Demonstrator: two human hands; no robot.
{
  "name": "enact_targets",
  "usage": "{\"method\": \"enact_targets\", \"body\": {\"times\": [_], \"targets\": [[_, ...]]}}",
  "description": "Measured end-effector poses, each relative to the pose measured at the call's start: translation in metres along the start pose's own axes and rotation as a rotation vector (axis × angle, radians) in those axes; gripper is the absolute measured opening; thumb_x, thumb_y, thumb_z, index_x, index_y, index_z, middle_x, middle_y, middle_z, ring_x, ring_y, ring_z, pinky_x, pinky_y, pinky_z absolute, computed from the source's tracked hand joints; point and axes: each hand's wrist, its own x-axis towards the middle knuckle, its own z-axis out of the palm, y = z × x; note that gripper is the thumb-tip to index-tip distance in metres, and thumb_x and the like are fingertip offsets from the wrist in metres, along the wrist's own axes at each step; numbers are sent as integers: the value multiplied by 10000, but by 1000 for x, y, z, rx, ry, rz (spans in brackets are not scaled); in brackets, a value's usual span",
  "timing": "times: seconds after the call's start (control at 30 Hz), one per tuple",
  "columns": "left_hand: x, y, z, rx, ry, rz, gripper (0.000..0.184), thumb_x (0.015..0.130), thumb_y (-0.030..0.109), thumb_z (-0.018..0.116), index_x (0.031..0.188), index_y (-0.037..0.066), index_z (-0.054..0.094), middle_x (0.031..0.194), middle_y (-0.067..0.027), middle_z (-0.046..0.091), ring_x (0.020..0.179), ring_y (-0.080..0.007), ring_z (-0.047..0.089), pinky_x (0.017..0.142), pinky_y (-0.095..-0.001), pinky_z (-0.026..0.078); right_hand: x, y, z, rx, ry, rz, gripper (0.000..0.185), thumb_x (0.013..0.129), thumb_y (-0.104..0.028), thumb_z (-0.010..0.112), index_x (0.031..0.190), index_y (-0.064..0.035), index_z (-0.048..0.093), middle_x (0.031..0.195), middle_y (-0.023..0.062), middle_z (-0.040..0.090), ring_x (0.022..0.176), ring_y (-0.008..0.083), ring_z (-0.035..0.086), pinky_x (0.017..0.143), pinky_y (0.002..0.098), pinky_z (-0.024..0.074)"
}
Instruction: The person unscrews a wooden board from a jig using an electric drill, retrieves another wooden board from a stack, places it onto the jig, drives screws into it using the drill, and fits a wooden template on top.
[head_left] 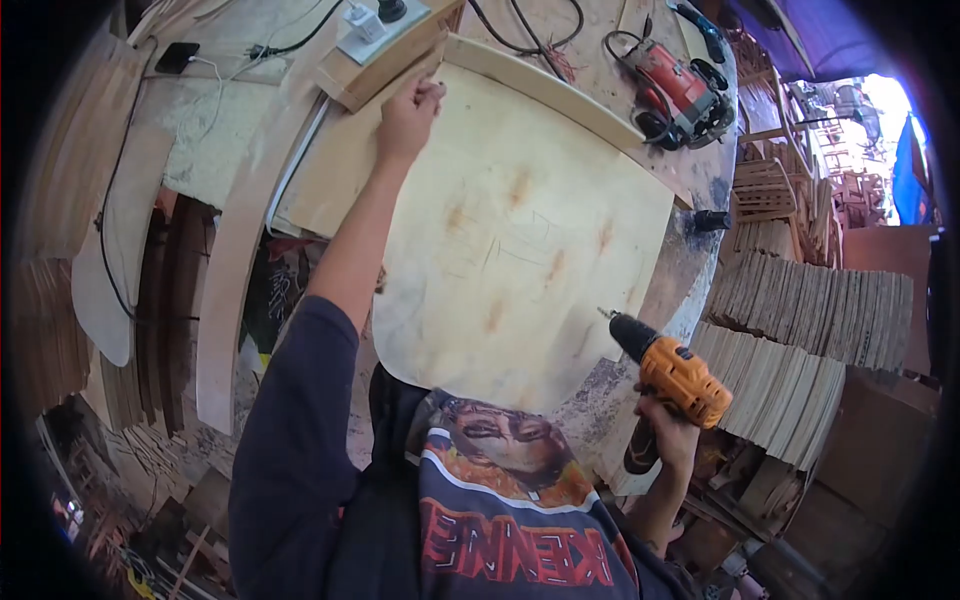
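Note:
My right hand [672, 432] is wrapped round the handle of an orange and black cordless drill [688, 382], whose bit points up and left over a wooden panel [530, 250]. The pale panel has a rounded near edge, brown stains and pencil marks. At its far left corner, my left hand [408, 118] is closed with the fingertips together; anything inside them is too small to make out. Close to those fingers, a thin wooden strip [545, 85] stands on edge along the panel's far side.
A red power tool [680, 92] lies at the far right of the bench, with a black cylindrical object [711, 221] nearer. A wooden block [385, 60] carries a white plug adapter [364, 22]. A phone [177, 57] lies far left. Stacked wooden pieces [775, 375] stand at right.

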Motion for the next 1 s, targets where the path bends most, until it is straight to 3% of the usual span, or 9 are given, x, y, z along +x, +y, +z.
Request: {"method": "enact_targets", "body": {"times": [0.07,0.27,0.53,0.63,0.7,0.8,0.93,1.0], "targets": [[28,-17,-3,-191,3,112,215,876,135,598,1024,-14,645,782,-42,675,663,-75,582,633,-233,477,-13,-7,16,5,56,64,270,731,-3,640,999,-6,605,876,38,648,755,107,597,684,254,484],[31,-36,-6,-173,-109,91,218,869,113,614,1029,-30,648,851,-67,696,735,-71,607,682,-208,485,-30,-13,46,136,85,53,330,726,14,631,1051,20,570,881,88,648,698,135,603,617,262,501],[24,-32,-4,-326,-78,121,201,872,121,624,1011,-21,655,837,-53,697,764,-62,618,680,-210,483,-10,-45,74,129,4,84,335,729,10,666,1055,-15,594,885,42,649,772,107,603,681,254,500],[23,-29,-7,-197,-134,167,175,863,131,630,995,22,668,846,-89,698,755,-123,651,677,-238,491,1,-54,83,68,-46,94,323,731,-1,671,1046,-17,601,887,34,651,768,105,606,682,255,502],[23,-26,-8,-11,-134,218,154,853,147,635,974,63,676,853,-138,680,749,-214,660,663,-282,497,7,-59,88,47,-73,74,317,733,-7,673,1042,-18,605,888,31,651,767,106,608,683,256,504],[21,-25,-8,12,-88,268,159,842,162,641,967,71,677,847,-161,663,763,-274,653,659,-317,495,15,-65,93,-5,-134,59,352,749,-40,657,1095,-28,591,920,36,653,753,102,596,668,252,489],[20,-20,-10,10,-98,270,166,837,168,649,966,69,678,835,-149,663,755,-257,655,658,-313,495,35,-81,101,-112,-191,-27,342,746,-46,671,1080,-24,599,957,41,654,833,121,610,737,272,499],[18,-10,-14,96,-162,129,168,824,159,655,964,70,682,841,-141,663,756,-250,654,671,-305,500,57,-99,111,-201,-205,-145,330,747,-59,686,1066,-27,610,980,46,654,894,134,616,774,284,499]]}}
